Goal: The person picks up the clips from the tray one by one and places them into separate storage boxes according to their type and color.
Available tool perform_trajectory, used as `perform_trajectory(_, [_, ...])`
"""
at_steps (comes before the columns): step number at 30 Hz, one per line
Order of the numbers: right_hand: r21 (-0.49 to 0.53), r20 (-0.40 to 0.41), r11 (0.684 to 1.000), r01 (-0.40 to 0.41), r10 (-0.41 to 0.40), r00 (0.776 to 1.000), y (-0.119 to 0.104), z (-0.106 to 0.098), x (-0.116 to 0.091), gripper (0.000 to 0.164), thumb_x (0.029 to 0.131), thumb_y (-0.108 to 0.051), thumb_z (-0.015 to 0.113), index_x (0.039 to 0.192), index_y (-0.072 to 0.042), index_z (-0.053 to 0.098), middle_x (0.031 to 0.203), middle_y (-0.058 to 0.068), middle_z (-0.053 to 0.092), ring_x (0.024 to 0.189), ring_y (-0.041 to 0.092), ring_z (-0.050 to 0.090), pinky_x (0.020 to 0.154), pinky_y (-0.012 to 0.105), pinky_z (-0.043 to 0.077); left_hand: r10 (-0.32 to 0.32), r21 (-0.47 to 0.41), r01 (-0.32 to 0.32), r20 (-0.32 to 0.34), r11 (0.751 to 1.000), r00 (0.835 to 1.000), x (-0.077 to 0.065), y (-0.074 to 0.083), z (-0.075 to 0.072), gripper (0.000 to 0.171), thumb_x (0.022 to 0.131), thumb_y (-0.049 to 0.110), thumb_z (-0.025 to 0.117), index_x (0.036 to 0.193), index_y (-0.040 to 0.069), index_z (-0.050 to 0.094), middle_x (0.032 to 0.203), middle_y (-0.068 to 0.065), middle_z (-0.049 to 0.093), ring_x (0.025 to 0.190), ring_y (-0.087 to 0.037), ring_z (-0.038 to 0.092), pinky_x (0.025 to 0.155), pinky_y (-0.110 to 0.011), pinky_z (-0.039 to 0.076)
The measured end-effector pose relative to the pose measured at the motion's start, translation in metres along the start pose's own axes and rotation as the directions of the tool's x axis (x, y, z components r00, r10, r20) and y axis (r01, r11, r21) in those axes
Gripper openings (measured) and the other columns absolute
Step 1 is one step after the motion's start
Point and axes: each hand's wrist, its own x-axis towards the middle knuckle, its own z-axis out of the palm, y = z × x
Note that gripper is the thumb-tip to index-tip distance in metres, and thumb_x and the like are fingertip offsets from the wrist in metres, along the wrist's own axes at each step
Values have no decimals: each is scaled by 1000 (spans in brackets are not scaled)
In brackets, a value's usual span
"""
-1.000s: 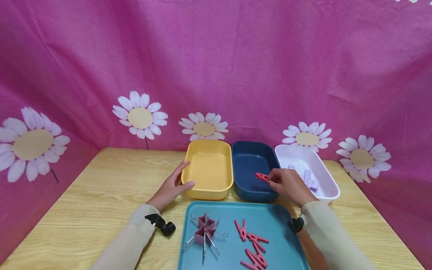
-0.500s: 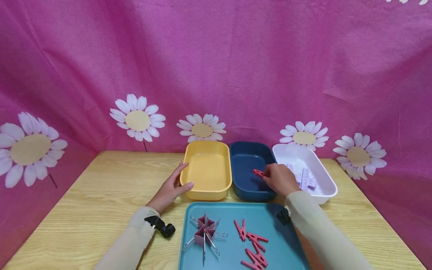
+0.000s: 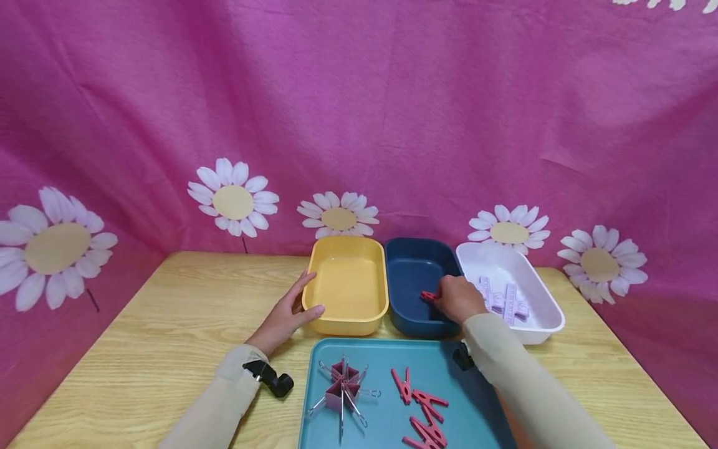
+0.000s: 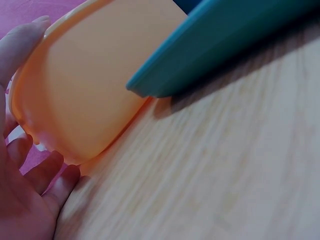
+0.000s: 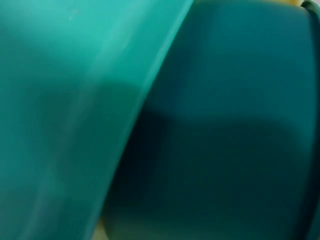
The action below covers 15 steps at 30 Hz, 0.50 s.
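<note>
In the head view my right hand (image 3: 459, 299) is down inside the dark blue bin (image 3: 412, 262), pinching a red clothespin (image 3: 429, 296) whose end sticks out past the fingers. My left hand (image 3: 283, 318) spreads around the near left corner of the yellow bin (image 3: 350, 280). Its thumb lies at the front rim, and the left wrist view has its fingers against the outer wall. Several more red clothespins (image 3: 430, 398) lie on the teal tray (image 3: 376, 347), beside a cluster of mauve binder clips (image 3: 342, 394). The right wrist view hides the right hand's fingers.
To the right stands a white bin (image 3: 544, 299) holding several lilac strips (image 3: 509, 302) with ruler-like marks. All three bins line up behind the tray on a wooden table (image 3: 168, 349). A pink curtain (image 3: 421, 112) with daisies hangs behind.
My right hand has moved left and lower into the dark blue bin with the red clothespin. The left hand stays at the yellow bin.
</note>
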Motion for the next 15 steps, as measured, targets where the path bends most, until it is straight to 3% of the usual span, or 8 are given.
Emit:
perform_trajectory(7, [0, 57, 1000, -2, 2, 998, -3, 4, 1, 13, 83, -13, 70, 73, -7, 67, 62, 5, 59, 58, 22, 54, 53, 33, 46, 0, -14, 0, 4, 1000, 1000, 0, 0, -1, 74, 88, 37, 70, 150, 35, 29, 162, 5, 3, 144, -22, 24, 113, -39, 27])
perform_trajectory(15, [-65, 52, 998, -10, 13, 999, -5, 6, 2, 10, 81, -14, 69, 77, -6, 67, 72, 10, 64, 60, 24, 56, 55, 42, 51, -19, -9, 19, 1, 1000, 1000, -1, 1, 0, 74, 87, 39, 71, 149, 36, 29, 162, 6, 4, 144, -21, 23, 113, -38, 27])
